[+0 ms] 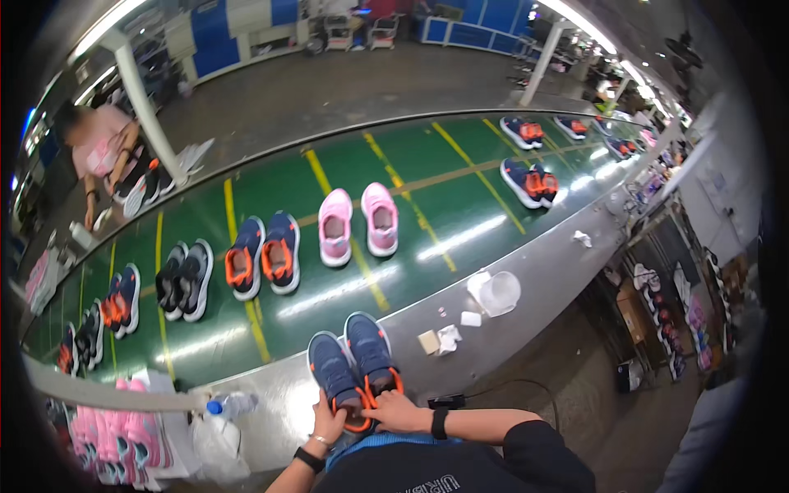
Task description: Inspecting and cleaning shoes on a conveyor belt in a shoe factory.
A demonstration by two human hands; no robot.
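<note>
A pair of navy sneakers with orange collars and pale soles rests side by side on the metal ledge in front of me, toes pointing away. My left hand [330, 419] is closed around the heel side of the left navy sneaker [333, 367]. My right hand [399, 412] is closed at the heels, its thumb by the left shoe's opening and its palm behind the right navy sneaker [369, 343]. Part of both heels is hidden by my fingers.
Beyond the ledge [283, 403], a green conveyor belt [444, 222] with yellow lines carries pink sneakers [334, 230], black sneakers [195, 279] and more navy pairs. A white tub [498, 293] and crumpled paper lie right. Bottles [215, 435] stand left. A co-worker [103, 152] handles shoes across the belt.
</note>
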